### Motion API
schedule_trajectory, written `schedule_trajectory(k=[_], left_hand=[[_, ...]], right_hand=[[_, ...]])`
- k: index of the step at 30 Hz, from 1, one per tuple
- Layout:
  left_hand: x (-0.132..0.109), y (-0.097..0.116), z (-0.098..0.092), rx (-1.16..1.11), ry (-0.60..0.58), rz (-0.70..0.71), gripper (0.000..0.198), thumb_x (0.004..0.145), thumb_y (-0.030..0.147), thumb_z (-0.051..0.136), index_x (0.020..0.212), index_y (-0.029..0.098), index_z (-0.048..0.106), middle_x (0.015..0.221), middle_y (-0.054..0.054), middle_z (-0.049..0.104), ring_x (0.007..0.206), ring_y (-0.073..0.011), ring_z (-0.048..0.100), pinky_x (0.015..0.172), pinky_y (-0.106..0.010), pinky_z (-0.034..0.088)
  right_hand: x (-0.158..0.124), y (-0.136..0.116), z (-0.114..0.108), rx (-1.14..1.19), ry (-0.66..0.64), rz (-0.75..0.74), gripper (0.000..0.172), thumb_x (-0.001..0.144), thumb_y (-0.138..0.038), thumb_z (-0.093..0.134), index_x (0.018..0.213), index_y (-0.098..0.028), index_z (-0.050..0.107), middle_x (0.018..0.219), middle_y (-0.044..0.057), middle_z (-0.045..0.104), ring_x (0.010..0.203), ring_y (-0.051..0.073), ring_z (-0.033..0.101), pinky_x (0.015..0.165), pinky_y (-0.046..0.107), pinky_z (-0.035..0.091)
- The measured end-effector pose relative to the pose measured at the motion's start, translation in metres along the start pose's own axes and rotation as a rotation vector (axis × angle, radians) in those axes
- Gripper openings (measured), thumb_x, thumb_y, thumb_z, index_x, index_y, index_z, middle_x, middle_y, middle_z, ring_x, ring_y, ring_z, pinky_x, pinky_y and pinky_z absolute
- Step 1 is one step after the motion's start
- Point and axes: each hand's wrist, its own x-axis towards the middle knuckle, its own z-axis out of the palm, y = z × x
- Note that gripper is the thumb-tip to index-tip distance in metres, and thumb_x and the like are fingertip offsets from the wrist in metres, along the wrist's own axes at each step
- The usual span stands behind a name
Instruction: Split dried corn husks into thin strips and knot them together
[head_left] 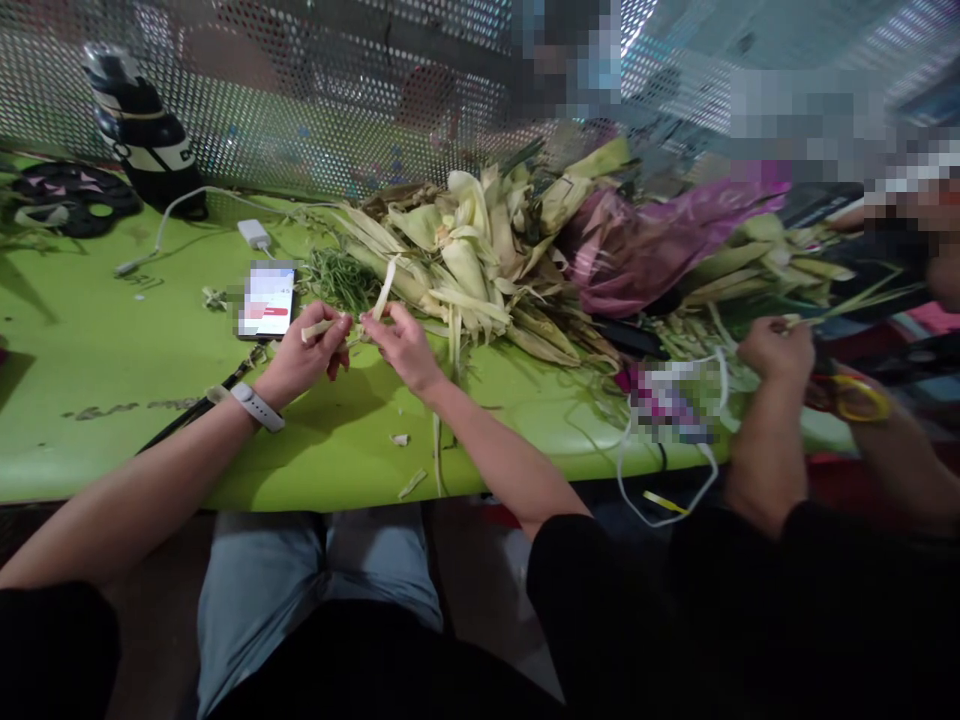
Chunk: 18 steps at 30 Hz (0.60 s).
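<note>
My left hand (311, 350) and my right hand (401, 340) are both pinched on a pale strip of corn husk (384, 290) above the green table (112, 400). The strip runs between the two hands and curls upward from the right one. A white band sits on my left wrist. Just beyond my hands lies a big heap of corn husks (465, 270) and a small tuft of green strands (337, 280).
A phone (266, 300) lies left of my hands, with a white charger and cable (253, 233) behind it. A dark bottle (142, 130) stands at the back left. A purple bag (645, 240) lies among husks. Another person's hands (776, 345) work at right, near a second phone (671, 400).
</note>
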Motion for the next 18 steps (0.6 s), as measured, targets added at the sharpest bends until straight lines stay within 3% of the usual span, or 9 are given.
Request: schedule_trajectory(k=[8,18], left_hand=[[-0.006,0.008,0.006,0.081,0.091,-0.022,0.026,0.09,0.04,0.063,0.079,0.023,0.047,0.037,0.01,0.045,0.025,-0.0088,0.044,0.025,-0.019,0.029],[-0.007,0.007,0.006,0.069,0.143,0.038,0.035,0.087,0.044,0.067,0.077,0.022,0.042,0.039,0.008,0.051,0.03,-0.009,0.051,0.03,-0.017,0.036]], right_hand=[[0.004,0.004,0.001,0.142,-0.094,0.083,0.015,0.082,-0.033,0.061,0.083,-0.02,0.054,0.05,-0.011,0.035,0.039,0.005,0.026,0.038,0.021,0.017],[0.006,0.01,0.001,0.145,-0.056,0.071,0.013,0.079,-0.026,0.061,0.074,-0.018,0.053,0.05,-0.011,0.037,0.043,0.004,0.026,0.041,0.02,0.019]])
